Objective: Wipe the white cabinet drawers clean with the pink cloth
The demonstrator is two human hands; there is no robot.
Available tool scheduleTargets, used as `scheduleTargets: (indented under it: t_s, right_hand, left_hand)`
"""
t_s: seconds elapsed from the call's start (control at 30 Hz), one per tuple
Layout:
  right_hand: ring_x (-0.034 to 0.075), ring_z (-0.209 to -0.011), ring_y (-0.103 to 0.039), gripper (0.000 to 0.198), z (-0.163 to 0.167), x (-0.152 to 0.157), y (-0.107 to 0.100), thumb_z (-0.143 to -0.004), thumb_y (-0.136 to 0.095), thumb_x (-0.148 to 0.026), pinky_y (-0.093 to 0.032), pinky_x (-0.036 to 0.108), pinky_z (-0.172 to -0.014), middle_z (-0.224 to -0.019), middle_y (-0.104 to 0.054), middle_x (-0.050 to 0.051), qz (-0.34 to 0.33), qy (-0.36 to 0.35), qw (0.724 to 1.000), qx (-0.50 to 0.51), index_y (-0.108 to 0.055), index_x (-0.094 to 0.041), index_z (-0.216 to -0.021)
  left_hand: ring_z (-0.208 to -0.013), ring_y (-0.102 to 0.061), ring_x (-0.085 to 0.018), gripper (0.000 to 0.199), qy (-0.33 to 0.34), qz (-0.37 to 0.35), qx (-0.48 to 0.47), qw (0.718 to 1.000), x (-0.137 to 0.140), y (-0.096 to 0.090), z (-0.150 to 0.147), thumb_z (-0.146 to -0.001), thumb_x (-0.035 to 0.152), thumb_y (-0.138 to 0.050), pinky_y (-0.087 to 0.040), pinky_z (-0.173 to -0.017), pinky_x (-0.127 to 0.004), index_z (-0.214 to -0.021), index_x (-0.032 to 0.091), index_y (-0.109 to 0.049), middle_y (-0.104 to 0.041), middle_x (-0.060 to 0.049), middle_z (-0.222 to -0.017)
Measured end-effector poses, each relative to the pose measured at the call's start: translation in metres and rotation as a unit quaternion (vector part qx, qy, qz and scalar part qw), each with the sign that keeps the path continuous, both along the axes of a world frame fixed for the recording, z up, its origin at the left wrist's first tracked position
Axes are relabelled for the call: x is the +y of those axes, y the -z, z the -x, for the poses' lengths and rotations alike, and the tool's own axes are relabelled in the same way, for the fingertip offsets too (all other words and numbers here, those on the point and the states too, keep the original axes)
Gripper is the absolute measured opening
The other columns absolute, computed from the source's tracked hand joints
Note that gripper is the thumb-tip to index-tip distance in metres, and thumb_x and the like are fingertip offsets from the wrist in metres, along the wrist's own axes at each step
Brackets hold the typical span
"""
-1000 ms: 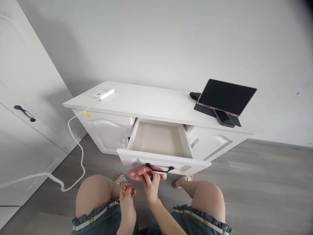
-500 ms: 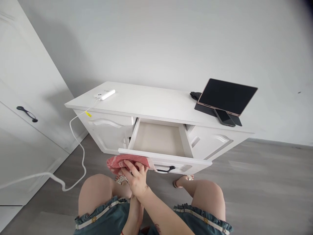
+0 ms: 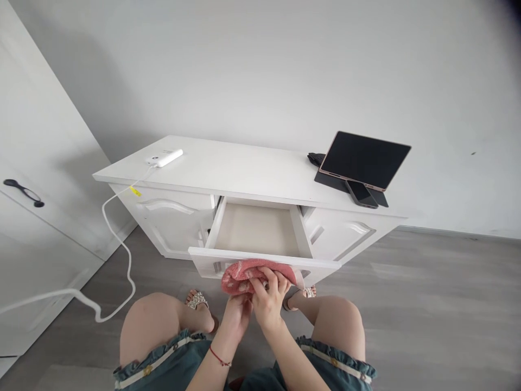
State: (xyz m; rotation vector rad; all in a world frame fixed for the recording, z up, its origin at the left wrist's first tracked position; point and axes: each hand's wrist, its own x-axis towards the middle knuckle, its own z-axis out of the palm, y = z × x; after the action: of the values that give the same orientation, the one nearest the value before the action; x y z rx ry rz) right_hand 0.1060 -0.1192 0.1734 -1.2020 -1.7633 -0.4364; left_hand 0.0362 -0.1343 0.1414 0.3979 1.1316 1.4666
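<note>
A folded red towel (image 3: 248, 274) with pale patches is pressed against the front panel (image 3: 203, 260) of a pulled-out white drawer, covering its handle. My right hand (image 3: 269, 298) grips the towel from the front, fingers bent over it. Just below the towel's lower edge is my left hand (image 3: 238, 314), closed on that edge, its fingertips partly hidden beneath the cloth. Inside the drawer (image 3: 256, 228) only the bare beige bottom shows.
On the white cabinet top (image 3: 228, 163) lie a white power bank (image 3: 166, 158) with a cable (image 3: 122, 244), a propped tablet (image 3: 364, 157), a phone (image 3: 361, 194) and a small black item (image 3: 315, 158). A wardrobe (image 3: 40, 260) stands left. My knees flank the drawer.
Both hands and the towel have moved right along the drawer front, from its left end over the handle. My left hand now shows more clearly. The view has shifted slightly.
</note>
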Motion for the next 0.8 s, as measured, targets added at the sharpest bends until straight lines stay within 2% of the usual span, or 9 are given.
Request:
scheduleTargets:
  t_s: [0.1,0.17,0.33,0.53,0.67,0.8]
  right_hand:
    - [0.025,-0.098,-0.045,0.027,-0.017,0.003,-0.002,-0.084,-0.051,-0.007,-0.033,0.043,-0.083,-0.108,-0.059,0.007,-0.02,0.017,1.0,0.01,-0.069,-0.026,-0.08]
    - [0.025,-0.099,-0.044,0.029,-0.03,0.005,-0.002,-0.082,-0.048,-0.004,-0.034,0.044,-0.083,-0.11,-0.057,0.007,-0.028,0.026,0.999,0.019,-0.068,-0.025,-0.079]
    - [0.025,-0.101,-0.044,0.032,-0.063,0.009,0.002,-0.079,-0.045,0.001,-0.038,0.044,-0.084,-0.11,-0.054,0.007,-0.054,0.046,0.997,0.037,-0.066,-0.023,-0.079]
    - [0.025,-0.1,-0.044,0.028,-0.105,0.014,0.011,-0.075,-0.045,0.0,-0.04,0.043,-0.082,-0.108,-0.053,0.008,-0.067,0.065,0.994,0.057,-0.063,-0.021,-0.075]
    - [0.024,-0.099,-0.046,0.026,-0.126,0.015,0.027,-0.072,-0.044,-0.003,-0.041,0.045,-0.084,-0.108,-0.051,0.008,-0.065,0.077,0.988,0.116,-0.062,-0.021,-0.077]
    - [0.026,-0.103,-0.047,0.025,-0.135,0.015,0.052,-0.07,-0.044,-0.008,-0.041,0.05,-0.089,-0.109,-0.05,0.008,-0.021,0.094,0.97,0.221,-0.062,-0.021,-0.083]
  left_hand:
    - [-0.084,-0.069,-0.022,0.028,0.022,-0.007,-0.141,0.99,0.001,-0.008,0.006,-0.051,0.02,-0.082,-0.056,-0.076,-0.031,-0.077,0.02,-0.07,-0.074,-0.003,-0.082]
    - [-0.084,-0.069,-0.018,0.032,0.023,-0.011,-0.183,0.983,0.002,-0.014,0.005,-0.051,0.018,-0.085,-0.054,-0.078,-0.028,-0.079,0.02,-0.072,-0.075,-0.002,-0.085]
    - [-0.075,-0.067,-0.014,0.024,0.019,-0.026,-0.216,0.976,0.006,-0.015,0.003,-0.057,0.025,-0.088,-0.052,-0.073,-0.024,-0.072,0.019,-0.071,-0.075,-0.001,-0.079]
    - [-0.074,-0.068,-0.013,0.024,0.029,-0.013,-0.198,0.98,0.012,-0.01,0.005,-0.063,0.028,-0.088,-0.053,-0.082,-0.028,-0.07,0.018,-0.067,-0.074,-0.001,-0.079]
    - [-0.086,-0.069,-0.016,0.022,0.056,-0.024,-0.165,0.984,0.014,-0.01,0.008,-0.068,0.031,-0.085,-0.054,-0.083,-0.029,-0.072,0.019,-0.067,-0.075,-0.002,-0.085]
    - [-0.09,-0.068,-0.016,0.023,0.066,-0.025,-0.159,0.985,0.015,-0.01,0.01,-0.068,0.031,-0.085,-0.054,-0.086,-0.029,-0.068,0.019,-0.065,-0.074,-0.003,-0.084]
